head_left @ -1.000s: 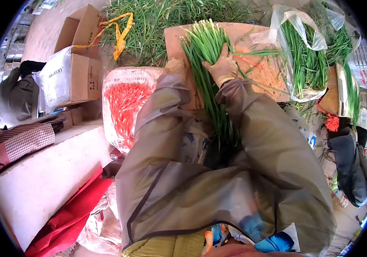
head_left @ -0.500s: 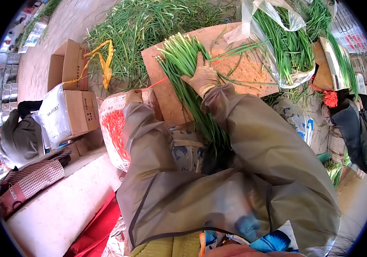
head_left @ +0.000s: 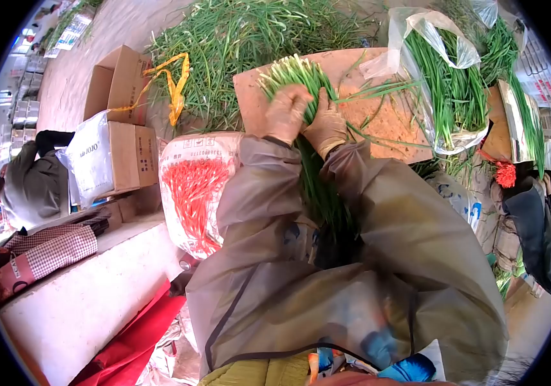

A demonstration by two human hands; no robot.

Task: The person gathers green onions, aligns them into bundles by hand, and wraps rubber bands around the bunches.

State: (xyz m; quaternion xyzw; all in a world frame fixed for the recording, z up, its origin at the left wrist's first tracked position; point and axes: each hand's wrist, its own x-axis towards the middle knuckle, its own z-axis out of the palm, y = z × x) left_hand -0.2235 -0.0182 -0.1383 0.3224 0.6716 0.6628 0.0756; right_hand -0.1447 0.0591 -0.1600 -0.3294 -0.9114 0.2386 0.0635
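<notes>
A bunch of long green stalks with pale ends [head_left: 296,69] lies across a brown board, its leaves hanging down toward my lap. My left hand [head_left: 285,114], in a tan glove, is over the left side of the bunch with its fingers bent together near my right thumb; what they pinch is hidden. From the right, my gloved right hand [head_left: 326,125] grips the bunch. The board [head_left: 385,132] has loose stalks scattered on it. Left of my left forearm, red strips [head_left: 197,193] lie on a whitish printed sack [head_left: 211,143].
Loose greens [head_left: 224,45] are heaped behind the board. An open plastic bag of green stalks [head_left: 449,90] stands at its right. Cardboard boxes [head_left: 130,157] and yellow strapping [head_left: 176,96] are at left. One person [head_left: 34,186] is at far left, another [head_left: 536,225] at far right.
My left hand first moved left to the red strips, where a red strand stretched toward the bunch. It is now back on the bunch beside my right hand, which stayed there.
</notes>
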